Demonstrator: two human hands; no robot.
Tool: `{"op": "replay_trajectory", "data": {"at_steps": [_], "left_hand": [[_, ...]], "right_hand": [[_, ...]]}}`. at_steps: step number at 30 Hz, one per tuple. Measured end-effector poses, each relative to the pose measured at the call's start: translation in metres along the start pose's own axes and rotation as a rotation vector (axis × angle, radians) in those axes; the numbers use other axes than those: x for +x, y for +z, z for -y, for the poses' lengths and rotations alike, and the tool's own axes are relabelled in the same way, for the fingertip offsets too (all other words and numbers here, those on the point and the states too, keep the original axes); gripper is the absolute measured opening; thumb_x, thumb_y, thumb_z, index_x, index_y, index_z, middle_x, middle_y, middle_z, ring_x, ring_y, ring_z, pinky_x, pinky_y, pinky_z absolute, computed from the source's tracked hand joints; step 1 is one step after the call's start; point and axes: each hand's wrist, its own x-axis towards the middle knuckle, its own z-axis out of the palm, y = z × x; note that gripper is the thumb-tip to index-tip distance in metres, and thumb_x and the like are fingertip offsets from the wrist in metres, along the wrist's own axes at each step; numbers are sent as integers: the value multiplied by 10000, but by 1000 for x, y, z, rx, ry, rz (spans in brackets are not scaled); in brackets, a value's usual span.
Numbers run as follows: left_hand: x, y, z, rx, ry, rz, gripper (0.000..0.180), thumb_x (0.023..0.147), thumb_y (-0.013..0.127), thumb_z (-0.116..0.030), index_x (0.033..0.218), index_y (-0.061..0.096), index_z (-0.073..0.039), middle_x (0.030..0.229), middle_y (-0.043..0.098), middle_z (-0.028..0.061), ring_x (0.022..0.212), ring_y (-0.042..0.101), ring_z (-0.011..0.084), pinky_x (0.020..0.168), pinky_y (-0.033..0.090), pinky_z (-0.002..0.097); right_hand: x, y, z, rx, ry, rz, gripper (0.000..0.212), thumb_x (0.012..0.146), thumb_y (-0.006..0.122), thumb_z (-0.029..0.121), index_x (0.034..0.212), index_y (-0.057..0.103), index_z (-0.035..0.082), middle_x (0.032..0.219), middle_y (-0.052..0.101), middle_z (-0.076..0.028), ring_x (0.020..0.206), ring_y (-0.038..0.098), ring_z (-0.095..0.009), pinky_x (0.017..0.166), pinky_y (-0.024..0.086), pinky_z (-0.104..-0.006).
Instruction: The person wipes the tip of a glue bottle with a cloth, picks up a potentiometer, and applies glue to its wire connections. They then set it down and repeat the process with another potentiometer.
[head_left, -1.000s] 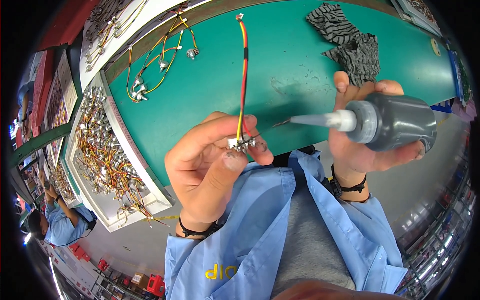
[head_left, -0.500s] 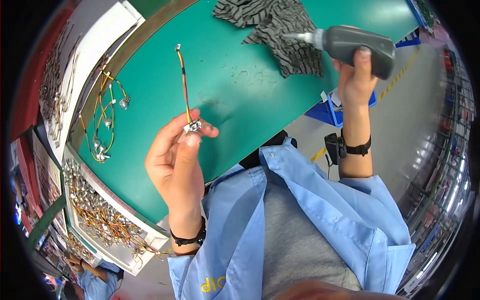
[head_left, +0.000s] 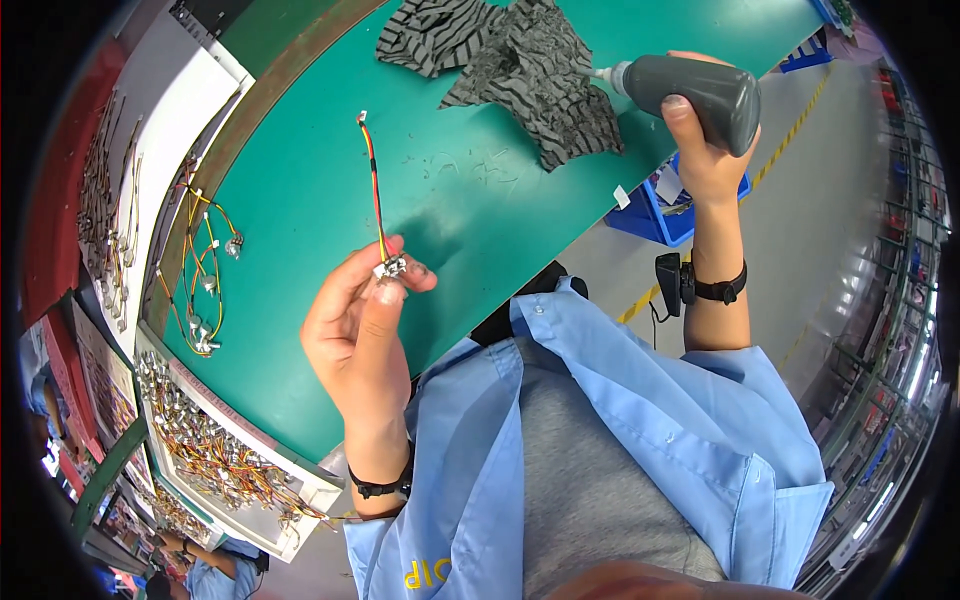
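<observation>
My left hand [head_left: 362,325] pinches a small metal potentiometer [head_left: 391,268] between thumb and fingers. From it a thin bundle of red, yellow and black wires [head_left: 376,190] stands up, ending in a small white connector [head_left: 362,117]. Dark smudges mark a fingertip of this hand. My right hand [head_left: 710,165] is wrapped around a dark grey squeeze bottle [head_left: 698,98], tipped on its side with the pale nozzle toward the left. The nozzle's tip appears over the edge of a grey-and-black striped cloth [head_left: 540,85] on the green table [head_left: 310,370]; contact cannot be told.
Several wired potentiometers [head_left: 207,285] lie at the table's left. A white tray [head_left: 318,490] piled with more stands beyond the left edge. A blue bin [head_left: 650,222] is below the right edge. Another person [head_left: 222,575] is at the lower left.
The bottle has shifted a little left and tilted, its base lower. The view has shifted, so the cloth appears further left. My left hand keeps its pinch on the potentiometer.
</observation>
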Motion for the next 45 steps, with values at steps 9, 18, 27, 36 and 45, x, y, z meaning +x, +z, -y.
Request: {"op": "replay_trajectory", "data": {"at_steps": [9,18,27,36,45], "left_hand": [[-3,1,1,7,-5,-22,278,903,594,-38,1163,598,62,917,664,128,827,641,210,797,504,346],[-10,5,-5,-56,29,-18,281,901,597,-44,1161,595,64,924,660,131,828,641,213,789,510,349],[-15,-8,-4,-10,30,5,316,931,570,-117,1185,578,70,938,627,128,866,584,227,774,481,368],[-12,-7,1,-13,6,8,296,922,572,-85,1176,586,68,928,642,124,849,603,220,777,488,356],[-11,-4,7,-34,-14,-18,273,903,594,-47,1155,600,59,920,663,123,817,636,204,766,502,327]], "right_hand": [[8,-27,14,-171,100,-110,368,874,689,334,1092,640,42,1065,655,-105,808,629,-172,675,501,-278],[3,12,42,934,314,-159,508,917,530,541,1147,520,88,964,641,-57,721,585,-165,528,452,-280],[-16,22,11,384,327,-77,339,902,618,356,1020,575,42,864,638,-72,602,543,-137,502,404,-252],[-10,0,20,-17,30,-54,390,825,711,297,1026,644,-30,956,667,-116,751,619,-162,679,496,-276],[-11,-18,20,-50,-87,-111,376,752,808,237,980,664,-25,924,692,-104,798,656,-170,719,526,-275]]}}
